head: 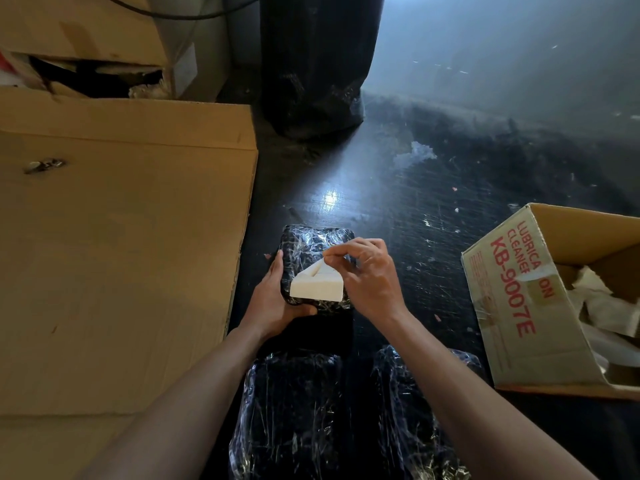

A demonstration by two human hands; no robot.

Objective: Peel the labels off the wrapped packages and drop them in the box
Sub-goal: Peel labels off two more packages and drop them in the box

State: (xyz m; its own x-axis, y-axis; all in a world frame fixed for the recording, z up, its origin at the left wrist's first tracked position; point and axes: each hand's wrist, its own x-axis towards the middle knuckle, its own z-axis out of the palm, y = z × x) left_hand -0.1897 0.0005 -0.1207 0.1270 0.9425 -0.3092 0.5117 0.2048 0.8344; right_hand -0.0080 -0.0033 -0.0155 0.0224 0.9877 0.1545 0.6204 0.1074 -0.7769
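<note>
A dark package wrapped in shiny plastic film [306, 249] is held above the black floor at centre. My left hand [277, 303] grips its left and near edge from below. A white label [317, 284] on its top is partly lifted, its far corner folded up. My right hand [367, 275] pinches that raised corner between thumb and fingers. An open cardboard box with red print [512, 306] lies tilted on the floor at the right, with crumpled white paper pieces [595, 296] inside it.
Two more film-wrapped dark packages [291, 410] [412, 410] lie on the floor under my forearms. A large flat cardboard sheet [121, 254] covers the left. Stacked cartons [86, 39] and a black wrapped bundle [311, 64] stand at the back. The floor is littered with small scraps.
</note>
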